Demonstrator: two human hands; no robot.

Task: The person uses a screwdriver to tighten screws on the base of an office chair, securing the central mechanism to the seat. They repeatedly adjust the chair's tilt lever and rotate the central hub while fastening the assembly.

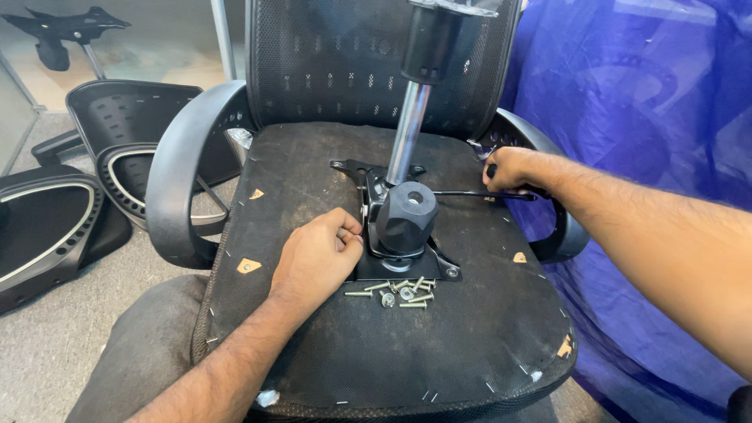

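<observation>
Left hand (317, 254) fisted beside mechanism plate (407, 270) (bolts (401, 291) near) — right hand (509, 168) grips lever (478, 193).

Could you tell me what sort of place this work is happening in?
Probably a chair assembly or repair workshop: an upturned office chair seat, loose bolts beside its mechanism, and spare seat shells on the carpet.

Chair-assembly workshop: loose seat shells (55, 227), plastic-wrapped stock (642, 94).
</observation>
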